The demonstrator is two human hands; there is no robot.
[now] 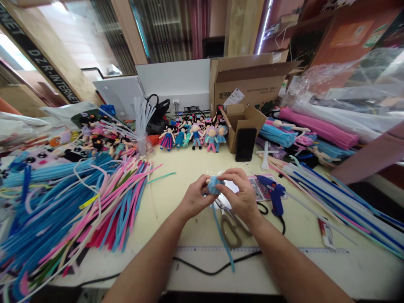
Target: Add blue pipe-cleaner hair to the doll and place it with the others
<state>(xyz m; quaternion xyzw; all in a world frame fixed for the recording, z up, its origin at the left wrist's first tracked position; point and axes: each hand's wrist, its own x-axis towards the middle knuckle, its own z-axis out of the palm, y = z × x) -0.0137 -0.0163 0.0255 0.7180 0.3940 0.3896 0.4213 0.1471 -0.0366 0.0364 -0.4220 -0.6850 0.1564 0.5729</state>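
Note:
Over the middle of the pale yellow table, my left hand (pixel 197 197) grips the left side of a small light-blue fuzzy piece (pixel 213 185), which has a cream bit at its upper left. The fingers and thumb of my right hand (pixel 241 193) pinch the same piece from the right. A light-blue strip (pixel 223 235) hangs or lies below it, running toward the table's front. Scissors (pixel 232 229) with grey-brown handles lie under my hands, their blades partly hidden. To the right of my right hand rests a blue glue gun (pixel 275 194).
Bundles of coloured pipe cleaners (pixel 63 206) cover the left side, others (pixel 341 198) the right. Small dolls (pixel 195 135) stand at the back beside a cardboard box (pixel 233 126) with a black phone (pixel 245 144). A ruler (pixel 315 250) and black cable (pixel 208 272) lie near the front.

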